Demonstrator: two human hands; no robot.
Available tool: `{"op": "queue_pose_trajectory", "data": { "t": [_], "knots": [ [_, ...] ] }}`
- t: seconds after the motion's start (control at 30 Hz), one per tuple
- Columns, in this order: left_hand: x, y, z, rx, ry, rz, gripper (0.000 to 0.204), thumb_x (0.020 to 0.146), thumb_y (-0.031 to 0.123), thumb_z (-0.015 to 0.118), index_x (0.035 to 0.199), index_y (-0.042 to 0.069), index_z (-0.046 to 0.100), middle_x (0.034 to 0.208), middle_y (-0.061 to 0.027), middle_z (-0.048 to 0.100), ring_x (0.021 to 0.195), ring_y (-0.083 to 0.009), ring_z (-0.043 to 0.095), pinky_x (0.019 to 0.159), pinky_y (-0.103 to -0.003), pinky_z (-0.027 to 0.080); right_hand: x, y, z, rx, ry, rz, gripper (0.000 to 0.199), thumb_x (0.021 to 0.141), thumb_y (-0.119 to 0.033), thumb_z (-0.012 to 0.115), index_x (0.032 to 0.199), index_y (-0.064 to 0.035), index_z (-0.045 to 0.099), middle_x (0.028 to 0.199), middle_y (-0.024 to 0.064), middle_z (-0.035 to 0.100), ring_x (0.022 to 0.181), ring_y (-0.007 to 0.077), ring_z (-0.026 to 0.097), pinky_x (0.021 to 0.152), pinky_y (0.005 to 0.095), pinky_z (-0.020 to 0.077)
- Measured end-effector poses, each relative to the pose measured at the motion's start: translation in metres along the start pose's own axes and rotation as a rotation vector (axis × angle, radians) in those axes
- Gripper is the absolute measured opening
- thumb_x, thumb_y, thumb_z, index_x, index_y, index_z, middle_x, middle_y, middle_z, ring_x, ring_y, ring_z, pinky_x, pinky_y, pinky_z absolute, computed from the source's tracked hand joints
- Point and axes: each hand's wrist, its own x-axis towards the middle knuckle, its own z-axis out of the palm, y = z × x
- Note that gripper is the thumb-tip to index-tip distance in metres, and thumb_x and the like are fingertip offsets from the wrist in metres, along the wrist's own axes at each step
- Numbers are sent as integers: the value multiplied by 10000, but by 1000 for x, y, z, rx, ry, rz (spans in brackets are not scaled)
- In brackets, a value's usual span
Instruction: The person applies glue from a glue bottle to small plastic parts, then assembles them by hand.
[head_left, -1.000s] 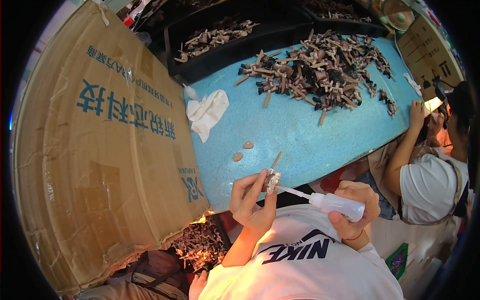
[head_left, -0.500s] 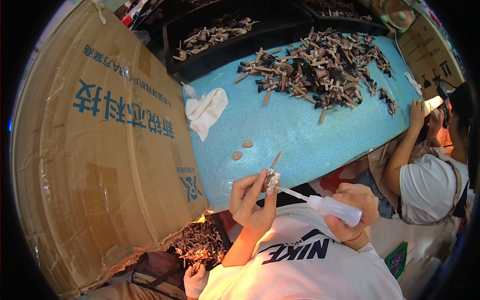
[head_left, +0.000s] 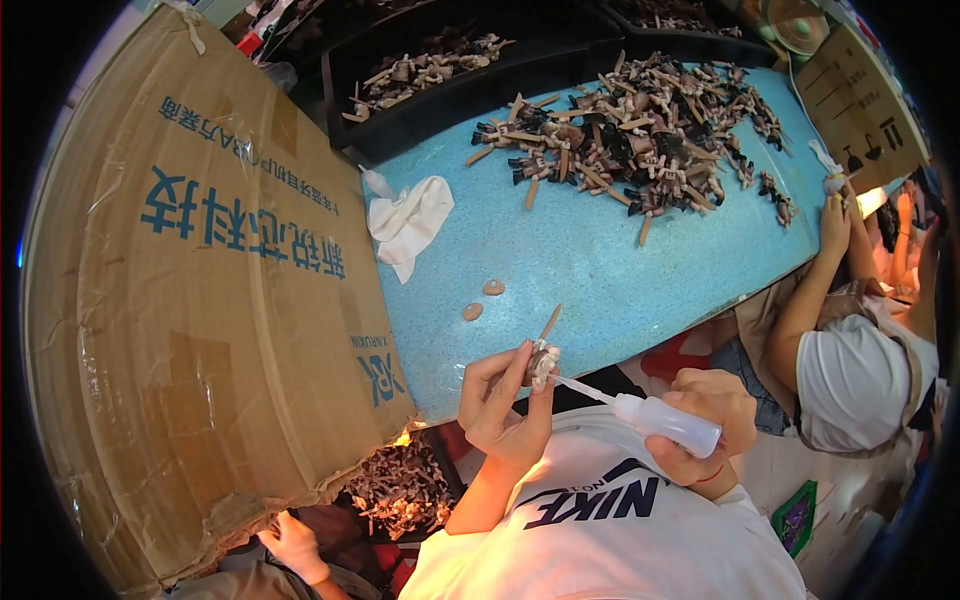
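Note:
My left hand [head_left: 503,412] pinches a small figurine [head_left: 543,366] in its fingertips, near the front edge of the blue table [head_left: 580,270]. A thin tan stick-like part points up from the figurine. In my right hand [head_left: 722,408] is a translucent white squeeze bottle [head_left: 680,427], lying tilted in the grip. Its narrow nozzle points left, and the tip reaches the figurine or comes very close; I cannot tell whether they touch. Just beyond my left hand lie two small tan oval pieces [head_left: 493,287] on the table.
A heap of similar figurines [head_left: 640,140] covers the table's far part. Behind it stands a black bin [head_left: 480,80] with more. A white cloth [head_left: 410,220] lies beside a large cardboard box [head_left: 220,300] on the left. Co-workers' hands show at lower left [head_left: 293,545] and right [head_left: 835,222].
My hands, the figurine and the bottle have hardly moved. At lower left, a co-worker's hand has shifted left to the box's torn edge. The co-worker's hand at right now holds a small white item.

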Motion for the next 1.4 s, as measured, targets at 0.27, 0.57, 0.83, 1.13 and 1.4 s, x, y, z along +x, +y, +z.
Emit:
{"op": "queue_pose_trajectory", "data": {
  "t": [0.27, 0.57, 0.83, 1.13, 1.4],
  "knots": [
    [1, -3, 1, 17, 37, 64, 360, 703, -81, 676, 1054, -17, 627, 911, -108, 572, 749, -149, 604, 614, -214, 498, 2, -1, 1, -10, 3, -34, 360, 602, -59, 757, 889, 24, 556, 508, 61, 480, 367, 174, 416, 345, 251, 274],
    [-1, -3, 1, -6, 66, 36, 383, 667, -93, 695, 1037, -15, 636, 873, -98, 583, 728, -140, 576, 594, -211, 482, -1, 0, 1, 25, -12, -25, 338, 615, -58, 749, 879, 31, 556, 513, 70, 489, 370, 177, 430, 347, 250, 279],
    [-5, -5, 1, -74, 57, -46, 395, 654, -102, 699, 1035, -17, 637, 879, -101, 588, 746, -144, 580, 628, -220, 479, -5, 5, 2, 24, 115, -59, 327, 620, -73, 741, 853, 58, 553, 511, 85, 494, 359, 172, 427, 342, 247, 279],
    [-6, -4, -1, -137, 3, -70, 363, 693, -102, 661, 1047, -41, 613, 920, -116, 558, 783, -179, 600, 659, -267, 530, 0, 3, 1, 19, 76, -38, 322, 595, -43, 737, 851, 40, 560, 507, 77, 491, 359, 172, 419, 346, 246, 278],
    [-8, -4, -2, -145, -36, -80, 302, 759, -70, 626, 1059, -68, 589, 952, -126, 518, 806, -207, 609, 668, -315, 581, -2, 0, -2, 4, 39, -14, 324, 591, -59, 753, 844, 7, 561, 507, 63, 491, 359, 171, 408, 340, 250, 272]
  ]
}}
